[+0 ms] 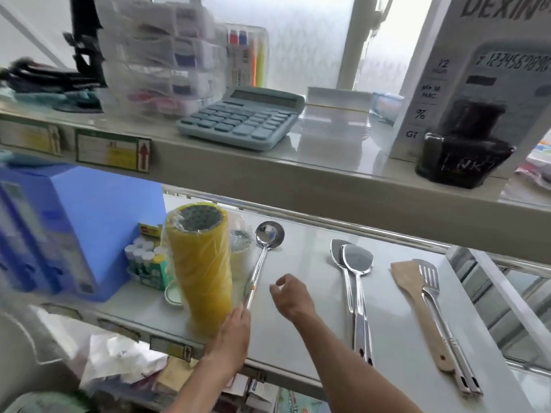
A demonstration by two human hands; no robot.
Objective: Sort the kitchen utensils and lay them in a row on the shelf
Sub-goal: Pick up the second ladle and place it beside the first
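On the lower shelf (pixel 304 293) a steel ladle (pixel 262 257) lies with its bowl toward the back. My left hand (pixel 232 332) pinches the near end of its handle, right beside a tall yellow stack of tape rolls. My right hand (pixel 290 296) hovers just right of the ladle with fingers loosely curled and nothing in it. Further right lie two solid steel spatulas (pixel 354 263), one overlapping the other. Beyond them a wooden spatula (pixel 417 299) lies against slotted steel turners (pixel 430 281). All handles point toward me.
The yellow tape stack (pixel 199 263), small glue bottles (pixel 146 257) and a blue box (pixel 59 228) crowd the shelf's left. The upper shelf overhangs closely, carrying a blue calculator (pixel 241 117), an ink bottle (pixel 465 153) and a calculator carton (pixel 477 70).
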